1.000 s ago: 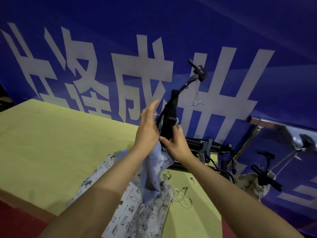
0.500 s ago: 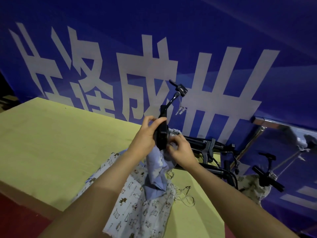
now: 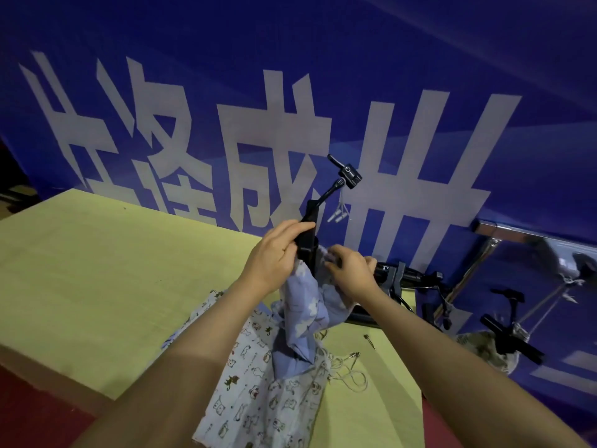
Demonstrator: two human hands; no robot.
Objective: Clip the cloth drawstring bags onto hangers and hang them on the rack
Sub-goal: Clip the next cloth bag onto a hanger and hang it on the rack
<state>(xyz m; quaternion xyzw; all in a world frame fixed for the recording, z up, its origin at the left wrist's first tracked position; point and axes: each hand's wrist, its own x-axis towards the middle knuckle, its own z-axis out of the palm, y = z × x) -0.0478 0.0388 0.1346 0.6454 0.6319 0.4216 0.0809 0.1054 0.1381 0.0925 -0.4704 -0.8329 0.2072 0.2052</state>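
You stand in what looks like a staged work area rather than a home. A blue printed banner [image 3: 420,76] with large white characters backs your yellow-green table [image 3: 97,270], beside a metal rack [image 3: 504,229].

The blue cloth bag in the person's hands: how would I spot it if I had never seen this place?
Find the yellow-green table below the blue wall with big white characters. Near its far right edge both hands meet at a black clip hanger; the blue bag hangs beneath them. It is plain light blue with pale white shapes and lifted up, unlike the white animal-print bag lying flat on the table.
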